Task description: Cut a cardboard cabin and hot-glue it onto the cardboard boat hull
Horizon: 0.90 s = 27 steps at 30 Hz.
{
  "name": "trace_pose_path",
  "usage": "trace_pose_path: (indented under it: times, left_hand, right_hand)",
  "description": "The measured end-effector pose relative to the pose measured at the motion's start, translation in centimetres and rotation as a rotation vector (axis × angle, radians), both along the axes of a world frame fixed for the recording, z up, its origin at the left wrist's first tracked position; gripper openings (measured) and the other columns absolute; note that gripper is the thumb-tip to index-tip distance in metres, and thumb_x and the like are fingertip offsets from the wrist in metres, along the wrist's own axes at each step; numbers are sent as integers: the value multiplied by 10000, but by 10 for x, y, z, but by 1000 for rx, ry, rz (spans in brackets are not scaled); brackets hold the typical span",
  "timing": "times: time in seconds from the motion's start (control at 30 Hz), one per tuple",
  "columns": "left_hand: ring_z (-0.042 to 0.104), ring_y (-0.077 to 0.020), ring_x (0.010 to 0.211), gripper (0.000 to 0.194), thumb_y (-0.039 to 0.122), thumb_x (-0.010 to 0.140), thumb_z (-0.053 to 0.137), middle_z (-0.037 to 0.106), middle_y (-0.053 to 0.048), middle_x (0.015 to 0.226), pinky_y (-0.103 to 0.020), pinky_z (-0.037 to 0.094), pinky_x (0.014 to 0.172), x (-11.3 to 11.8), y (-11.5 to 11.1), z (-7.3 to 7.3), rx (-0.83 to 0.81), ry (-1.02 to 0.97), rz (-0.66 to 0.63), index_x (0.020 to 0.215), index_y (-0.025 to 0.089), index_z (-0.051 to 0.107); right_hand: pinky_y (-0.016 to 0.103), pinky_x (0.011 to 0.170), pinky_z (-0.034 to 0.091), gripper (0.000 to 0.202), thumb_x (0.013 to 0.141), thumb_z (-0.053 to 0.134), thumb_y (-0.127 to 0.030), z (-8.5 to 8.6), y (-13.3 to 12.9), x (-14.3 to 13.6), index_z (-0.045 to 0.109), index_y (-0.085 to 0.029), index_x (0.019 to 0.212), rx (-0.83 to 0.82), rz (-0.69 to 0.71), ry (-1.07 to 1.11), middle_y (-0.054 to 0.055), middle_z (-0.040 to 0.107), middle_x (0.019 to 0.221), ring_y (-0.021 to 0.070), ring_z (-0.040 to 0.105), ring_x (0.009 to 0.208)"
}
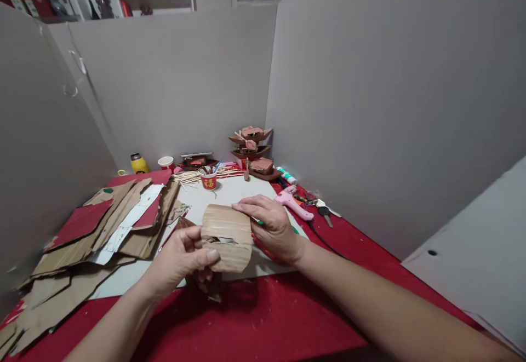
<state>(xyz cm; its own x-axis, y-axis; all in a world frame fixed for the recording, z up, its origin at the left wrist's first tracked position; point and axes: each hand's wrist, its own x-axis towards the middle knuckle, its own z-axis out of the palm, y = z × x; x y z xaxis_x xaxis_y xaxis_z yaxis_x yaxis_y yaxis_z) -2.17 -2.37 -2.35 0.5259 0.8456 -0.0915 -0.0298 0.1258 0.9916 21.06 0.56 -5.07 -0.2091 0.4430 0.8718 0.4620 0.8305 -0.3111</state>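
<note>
A curved piece of tan cardboard (228, 225) with a torn slit across its middle is held up over the front of the white sheet. My left hand (184, 255) pinches its left edge, thumb on the near face. At the upper right edge, my right hand (273, 228) holds it, with fingers along the top. Below and behind my left hand sits a dark brown object (209, 288), partly hidden. Something red and round lies under my right hand, mostly covered.
Stacked cardboard pieces (119, 214) cover the left side. A red paper cup (208, 178), thin sticks (187, 176) and brown model boats (250, 151) stand at the back. A pink glue gun (293, 203) with a black cord and keys (324, 210) lie right on the red table (263, 318).
</note>
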Motion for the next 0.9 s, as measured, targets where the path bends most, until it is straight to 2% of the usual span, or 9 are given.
trace_pose_path:
  times: [0.17,0.37,0.6,0.73,0.9]
  left_hand:
    - [608,-101,429,412,348,704,818,676,-14,613,-178,487,436,3,-4,-8,-56,-58,-98,1036,140,691]
    - [546,-52,335,328,351,803,733,698,-17,693,-120,351,336,3,-2,-8,-16,-137,-150,1070,173,661]
    - [641,-123,446,396,344,689,829,691,-27,659,-188,507,441,5,-4,-8,-56,-82,-94,990,143,667]
    - [646,-126,466,412,333,677,840,699,-40,659,-191,515,455,1,-2,-3,-47,-34,-87,996,125,683]
    - [628,-100,516,344,295,722,811,708,-49,747,-190,519,506,-21,13,11,50,18,-80,995,122,691]
  right_hand:
    - [380,773,548,266,873,567,-144,-3,-1,-1,707,-253,1072,-2,-30,-33,91,733,962,214,671,882]
    - [366,757,562,277,873,529,-111,-6,-2,-5,701,-221,1061,-27,-37,-54,102,743,938,211,686,879]
    - [375,763,556,269,864,508,-125,-7,-1,-7,708,-215,1020,-70,-31,-68,100,749,930,219,686,871]
    - [347,737,550,257,862,487,-121,-6,-3,-8,707,-189,979,-129,12,-81,104,753,895,208,690,824]
    - [298,717,535,284,824,473,-79,-4,-8,-20,697,-195,955,-274,49,-94,70,754,882,183,694,794]
